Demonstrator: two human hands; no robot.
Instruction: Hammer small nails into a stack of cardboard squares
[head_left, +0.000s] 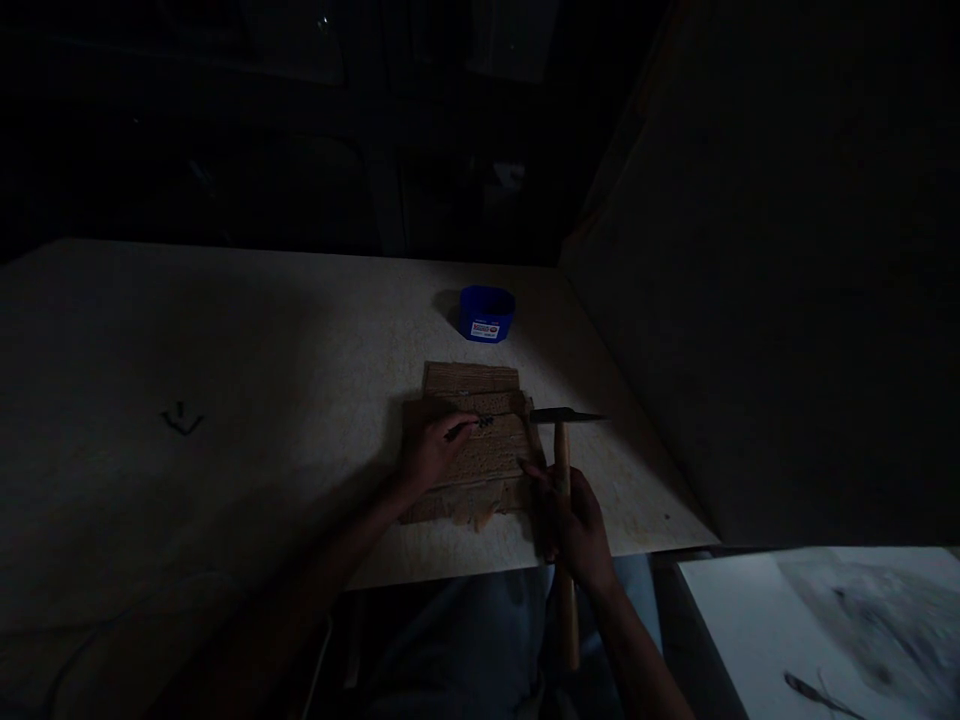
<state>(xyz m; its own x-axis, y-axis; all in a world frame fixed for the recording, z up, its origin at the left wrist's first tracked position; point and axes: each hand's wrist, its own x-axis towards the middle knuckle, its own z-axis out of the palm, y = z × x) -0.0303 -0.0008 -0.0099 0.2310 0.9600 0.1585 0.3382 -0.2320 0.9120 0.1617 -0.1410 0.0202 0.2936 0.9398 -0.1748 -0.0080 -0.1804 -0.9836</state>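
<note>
My right hand [576, 525] is wrapped round the wooden handle of a hammer [562, 455]. The hammer's dark metal head points up and away, above the right edge of some stacked brown corrugated cardboard [480, 465]. Over the cardboard's left half, my left hand [435, 450] has its fingertips pinched together. At those fingertips lies a small, dark, knobbly piece [484, 421], too dim to name, and I cannot tell whether it is gripped or only touched. The cardboard looks worn, with torn layers at its near edge.
A blue plastic tub [486, 315] with a white label stands beyond the cardboard. Several small dark pieces [182, 420] lie on the pale tabletop [300, 330] at left. A dark upright panel [787, 300] borders the right side. Lower right is a white surface [750, 610]. The light is dim.
</note>
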